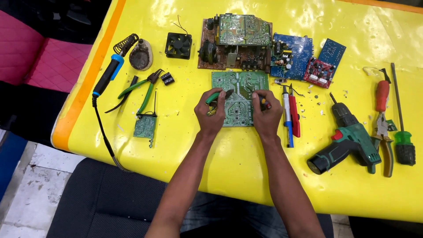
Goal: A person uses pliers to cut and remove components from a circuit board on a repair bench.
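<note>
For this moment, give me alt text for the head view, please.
Two hands work over a green circuit board on a yellow table: the left hand grips green-handled pliers, the right hand a small red-handled tool. A cordless drill lies right.

One head-worn view, looking down from above

We see from a single camera on the person's head, facing steeply down and forward over the yellow table (220, 176). It sits at about arm's reach, both forearms entering from the bottom edge, with floor and pink seating at the left margin.
</note>
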